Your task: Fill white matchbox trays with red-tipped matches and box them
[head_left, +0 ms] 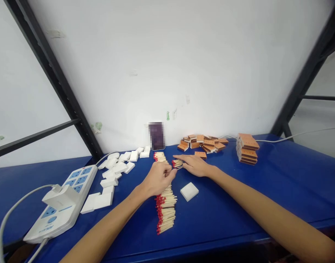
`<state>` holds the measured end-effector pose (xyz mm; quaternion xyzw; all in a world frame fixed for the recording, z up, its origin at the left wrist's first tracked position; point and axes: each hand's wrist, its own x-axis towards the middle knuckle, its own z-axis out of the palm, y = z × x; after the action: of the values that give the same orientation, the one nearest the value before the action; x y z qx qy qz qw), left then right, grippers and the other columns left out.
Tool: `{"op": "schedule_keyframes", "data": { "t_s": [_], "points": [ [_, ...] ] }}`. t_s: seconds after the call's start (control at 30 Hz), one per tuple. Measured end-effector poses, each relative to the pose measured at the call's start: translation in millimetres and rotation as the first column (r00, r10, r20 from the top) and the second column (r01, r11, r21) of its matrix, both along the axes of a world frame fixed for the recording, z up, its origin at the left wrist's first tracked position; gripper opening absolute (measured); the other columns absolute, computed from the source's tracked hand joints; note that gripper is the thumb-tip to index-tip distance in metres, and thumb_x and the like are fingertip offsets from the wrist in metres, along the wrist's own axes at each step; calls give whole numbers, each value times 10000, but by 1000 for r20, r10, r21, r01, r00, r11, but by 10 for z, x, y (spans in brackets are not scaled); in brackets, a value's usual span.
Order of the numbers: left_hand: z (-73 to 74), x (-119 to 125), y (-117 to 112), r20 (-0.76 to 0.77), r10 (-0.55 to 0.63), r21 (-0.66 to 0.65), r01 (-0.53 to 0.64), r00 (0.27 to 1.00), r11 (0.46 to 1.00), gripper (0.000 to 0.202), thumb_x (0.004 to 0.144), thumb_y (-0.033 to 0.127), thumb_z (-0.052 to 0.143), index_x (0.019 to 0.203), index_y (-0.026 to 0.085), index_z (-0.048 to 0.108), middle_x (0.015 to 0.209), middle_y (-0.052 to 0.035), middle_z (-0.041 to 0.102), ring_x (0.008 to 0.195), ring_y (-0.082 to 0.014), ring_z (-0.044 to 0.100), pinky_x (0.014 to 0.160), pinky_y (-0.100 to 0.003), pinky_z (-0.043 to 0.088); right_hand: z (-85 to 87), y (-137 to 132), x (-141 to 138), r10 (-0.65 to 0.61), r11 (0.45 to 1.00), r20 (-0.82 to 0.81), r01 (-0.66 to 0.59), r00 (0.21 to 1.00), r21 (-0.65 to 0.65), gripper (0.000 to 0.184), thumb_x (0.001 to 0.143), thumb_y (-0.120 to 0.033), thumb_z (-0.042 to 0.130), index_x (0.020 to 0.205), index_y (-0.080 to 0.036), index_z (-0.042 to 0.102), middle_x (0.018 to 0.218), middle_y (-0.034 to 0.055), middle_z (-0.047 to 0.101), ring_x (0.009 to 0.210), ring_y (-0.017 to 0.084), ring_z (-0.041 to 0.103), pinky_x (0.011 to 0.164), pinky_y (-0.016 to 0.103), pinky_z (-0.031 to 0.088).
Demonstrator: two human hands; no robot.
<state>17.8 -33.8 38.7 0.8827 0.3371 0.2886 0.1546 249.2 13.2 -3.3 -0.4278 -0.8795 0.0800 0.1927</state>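
Note:
My right hand (197, 165) rests on the blue table, its fingers and thumb around a small bunch of matches (177, 163) with red heads pointing left. Beside it, my left hand (160, 178) is closed with curled fingers, thumb and fingertips close to that bunch. What its fingers hold, if anything, is hidden. A long row of matches (167, 212) runs under and past my left hand, red heads to the left. To the right of the row lies a white matchbox tray (189, 191).
White trays (110, 181) lie scattered at left, near a white power strip (66, 201) with a plug and cables. Orange matchbox sleeves (208, 143) are heaped at the back, with a stack of matchboxes (247, 149) farther right. A blurred dark phone-like object (157, 136) leans on the wall.

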Motion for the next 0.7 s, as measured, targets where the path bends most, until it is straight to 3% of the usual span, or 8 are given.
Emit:
{"op": "schedule_keyframes", "data": {
  "t_s": [0.1, 0.17, 0.27, 0.37, 0.7],
  "points": [
    [-41, -162, -58, 115, 15, -81, -6, 993, 997, 479, 964, 366, 455, 542, 183, 323, 531, 48, 315, 515, -90, 301, 536, -256, 266, 1, -22, -15, -3, 1000, -6, 2, 1000, -18, 557, 927, -233, 413, 1480, -203, 466, 1483, 95, 533, 1340, 273, 521, 1105, 498, 412],
    [-40, -207, -140, 136, -83, -13, 86, 987, 996, 378, 947, 343, 482, 615, 162, 493, 669, -3, 494, 633, -120, 453, 617, -262, 361, 2, -34, -7, -12, 1000, -22, 12, 1000, -24, 545, 933, -239, 408, 1474, -209, 472, 1481, 92, 536, 1334, 269, 528, 1104, 494, 416],
    [-35, -226, -259, 23, -300, 74, 298, 954, 952, 209, 886, 262, 483, 801, 168, 649, 828, -62, 601, 772, -172, 539, 753, -325, 430, 14, -51, 9, -7, 999, -28, 6, 1000, -33, 539, 943, -244, 397, 1476, -208, 466, 1487, 93, 528, 1343, 266, 519, 1110, 492, 410],
    [-66, -231, -312, -134, -417, 96, 431, 899, 897, 201, 766, 251, 562, 926, 180, 660, 905, -80, 661, 873, -225, 559, 881, -401, 426, 36, -69, 8, 0, 999, -19, 0, 1000, -34, 550, 935, -223, 388, 1480, -211, 458, 1489, 85, 529, 1352, 252, 510, 1121, 477, 401],
    [-100, -196, -308, -297, -436, 87, 479, 850, 874, 224, 757, 373, 662, 895, 198, 686, 923, -41, 699, 993, -240, 563, 976, -414, 387, 51, -133, -4, -42, 998, -1, 42, 999, -43, 546, 939, -241, 416, 1481, -196, 462, 1491, 87, 526, 1357, 259, 503, 1131, 466, 392]
  ]
}}
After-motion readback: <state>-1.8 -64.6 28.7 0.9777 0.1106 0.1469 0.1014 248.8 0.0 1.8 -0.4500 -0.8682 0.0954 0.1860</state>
